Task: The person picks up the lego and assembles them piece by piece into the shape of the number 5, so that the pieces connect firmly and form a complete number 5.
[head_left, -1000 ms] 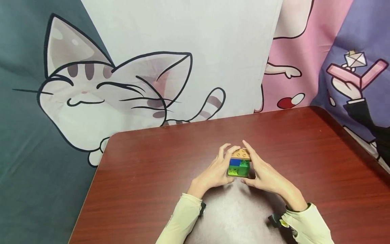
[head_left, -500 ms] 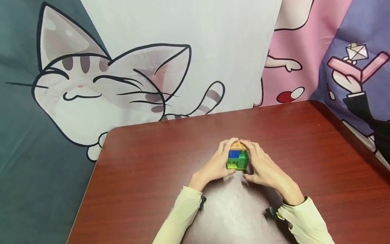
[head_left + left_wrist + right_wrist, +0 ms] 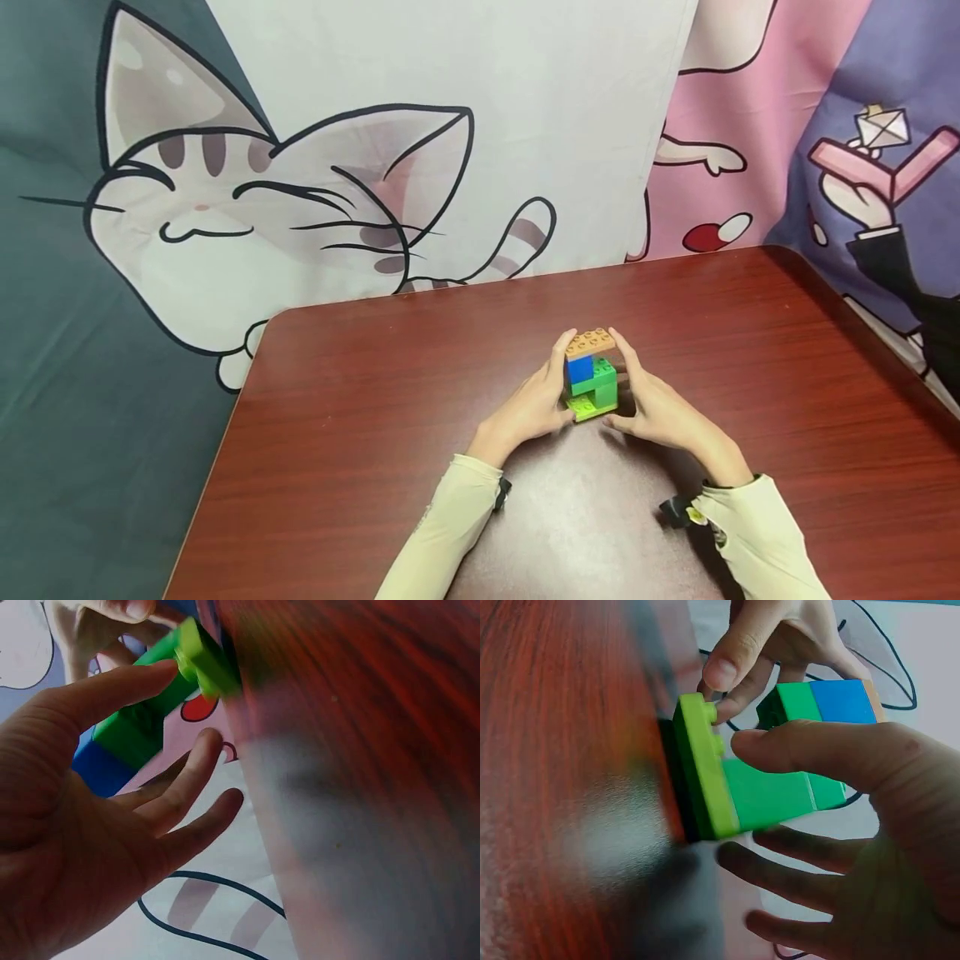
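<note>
A small stack of toy building bricks stands upright between my hands. At its bottom is a lime plate [image 3: 588, 410], with green bricks [image 3: 606, 393] over it, then a blue brick [image 3: 580, 369] and a tan studded brick [image 3: 590, 342] on top. On the stack's left side is my left hand [image 3: 525, 410], its thumb near the lime plate and a fingertip at the tan brick's corner. My right hand [image 3: 663, 412] flanks the other side. In the right wrist view its fingers [image 3: 787, 881] spread fairly straight, and the thumb overlaps the green bricks.
The stack is on a reddish-brown table [image 3: 360, 467] with a glossy glare patch in front of it. A cartoon-printed cloth [image 3: 570, 125] hangs behind the table's back edge. Pale sleeves [image 3: 450, 525] and dark wrist cameras are on both forearms.
The stack has turned slightly, its right end swinging away from me. Fingers that lay over the tan brick's top half a second ago have drawn back to its ends.
</note>
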`<control>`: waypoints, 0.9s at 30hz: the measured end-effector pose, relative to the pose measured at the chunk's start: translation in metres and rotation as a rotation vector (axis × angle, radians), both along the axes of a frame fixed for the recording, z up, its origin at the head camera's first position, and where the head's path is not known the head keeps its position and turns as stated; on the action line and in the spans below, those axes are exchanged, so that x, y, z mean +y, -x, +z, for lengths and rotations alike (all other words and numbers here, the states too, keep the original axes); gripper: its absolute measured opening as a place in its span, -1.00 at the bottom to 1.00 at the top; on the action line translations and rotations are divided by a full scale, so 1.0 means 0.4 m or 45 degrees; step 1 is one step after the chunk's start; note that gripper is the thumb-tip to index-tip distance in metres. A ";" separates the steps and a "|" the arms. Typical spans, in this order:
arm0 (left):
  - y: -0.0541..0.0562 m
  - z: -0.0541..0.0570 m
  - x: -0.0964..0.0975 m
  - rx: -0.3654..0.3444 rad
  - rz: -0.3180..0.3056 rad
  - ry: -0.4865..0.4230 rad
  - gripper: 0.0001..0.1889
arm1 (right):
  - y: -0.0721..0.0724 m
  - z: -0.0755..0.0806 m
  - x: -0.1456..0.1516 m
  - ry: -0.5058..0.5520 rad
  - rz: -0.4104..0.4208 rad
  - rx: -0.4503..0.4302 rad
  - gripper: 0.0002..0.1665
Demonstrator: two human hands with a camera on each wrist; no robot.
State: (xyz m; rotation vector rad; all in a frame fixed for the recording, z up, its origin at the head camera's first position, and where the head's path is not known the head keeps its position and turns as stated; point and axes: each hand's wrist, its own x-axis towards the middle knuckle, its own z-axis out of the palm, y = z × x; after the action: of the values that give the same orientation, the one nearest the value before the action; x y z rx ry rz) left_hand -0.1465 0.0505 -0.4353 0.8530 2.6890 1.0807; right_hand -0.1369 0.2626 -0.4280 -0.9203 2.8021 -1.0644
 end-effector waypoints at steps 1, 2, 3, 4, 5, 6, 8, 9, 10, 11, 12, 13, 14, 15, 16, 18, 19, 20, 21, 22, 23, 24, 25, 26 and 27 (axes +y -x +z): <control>0.002 -0.001 0.000 -0.030 0.003 0.005 0.23 | 0.001 -0.001 0.004 -0.006 0.005 -0.032 0.44; 0.003 -0.001 0.000 -0.053 0.006 0.009 0.22 | 0.001 -0.001 0.006 -0.022 0.008 -0.057 0.40; 0.003 -0.001 0.000 -0.078 0.009 0.012 0.22 | 0.001 0.000 0.007 -0.035 0.009 -0.080 0.37; 0.004 -0.002 -0.001 -0.101 0.015 0.015 0.21 | 0.000 0.002 0.006 -0.041 0.012 -0.105 0.33; 0.004 -0.002 -0.002 -0.122 0.020 0.017 0.20 | -0.001 0.004 0.005 -0.051 0.014 -0.121 0.31; 0.005 -0.002 -0.002 -0.128 0.025 0.023 0.19 | -0.002 0.006 0.003 -0.058 0.014 -0.138 0.29; 0.006 -0.002 -0.003 -0.135 0.038 0.031 0.15 | -0.007 0.013 -0.004 -0.078 0.007 -0.175 0.26; 0.006 -0.001 -0.003 -0.143 0.047 0.035 0.11 | -0.009 0.017 -0.008 -0.094 0.000 -0.199 0.25; 0.007 -0.002 -0.004 -0.141 0.059 0.043 0.07 | -0.012 0.021 -0.012 -0.106 -0.007 -0.223 0.24; 0.007 -0.001 -0.005 -0.136 0.072 0.059 0.04 | -0.014 0.026 -0.016 -0.126 -0.013 -0.244 0.23; 0.007 -0.001 -0.005 -0.132 0.086 0.079 0.00 | -0.017 0.030 -0.020 -0.142 -0.018 -0.268 0.23; 0.007 -0.001 -0.006 -0.131 0.100 0.099 -0.03 | -0.020 0.033 -0.023 -0.157 -0.024 -0.287 0.21; 0.007 -0.001 -0.008 -0.135 0.111 0.120 -0.06 | -0.023 0.037 -0.027 -0.173 -0.030 -0.304 0.20; 0.006 -0.001 -0.010 -0.130 0.122 0.150 -0.08 | -0.026 0.039 -0.029 -0.182 -0.029 -0.319 0.17; 0.005 -0.002 -0.012 -0.127 0.128 0.182 -0.09 | -0.030 0.041 -0.031 -0.189 -0.027 -0.329 0.15; 0.003 -0.003 -0.015 -0.137 0.133 0.231 -0.09 | -0.036 0.043 -0.034 -0.204 -0.023 -0.344 0.08; 0.001 -0.004 -0.017 -0.144 0.134 0.245 -0.09 | -0.038 0.044 -0.034 -0.211 -0.023 -0.350 0.04; 0.000 -0.005 -0.018 -0.153 0.135 0.256 -0.08 | -0.040 0.044 -0.035 -0.216 -0.020 -0.361 -0.01; -0.001 -0.006 -0.018 -0.158 0.137 0.261 -0.08 | -0.042 0.044 -0.035 -0.220 -0.013 -0.365 -0.06; -0.002 -0.006 -0.019 -0.169 0.137 0.255 -0.09 | -0.043 0.044 -0.035 -0.224 -0.007 -0.370 -0.10; -0.003 -0.006 -0.019 -0.185 0.140 0.241 -0.10 | -0.043 0.044 -0.035 -0.231 -0.002 -0.370 -0.13; -0.004 -0.006 -0.020 -0.202 0.140 0.232 -0.10 | -0.043 0.044 -0.035 -0.239 0.007 -0.368 -0.15; -0.006 -0.006 -0.020 -0.217 0.143 0.220 -0.11 | -0.044 0.044 -0.035 -0.248 0.012 -0.367 -0.17; -0.007 -0.006 -0.021 -0.229 0.144 0.217 -0.12 | -0.044 0.045 -0.035 -0.257 0.016 -0.360 -0.19; -0.008 -0.006 -0.022 -0.241 0.145 0.221 -0.13 | -0.045 0.044 -0.036 -0.269 0.020 -0.349 -0.19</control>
State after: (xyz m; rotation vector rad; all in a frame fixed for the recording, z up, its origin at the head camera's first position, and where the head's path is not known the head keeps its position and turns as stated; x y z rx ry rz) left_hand -0.1432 0.0419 -0.4375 0.5456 2.6491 0.8821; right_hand -0.1191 0.2483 -0.4102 -0.7136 2.6115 -0.8015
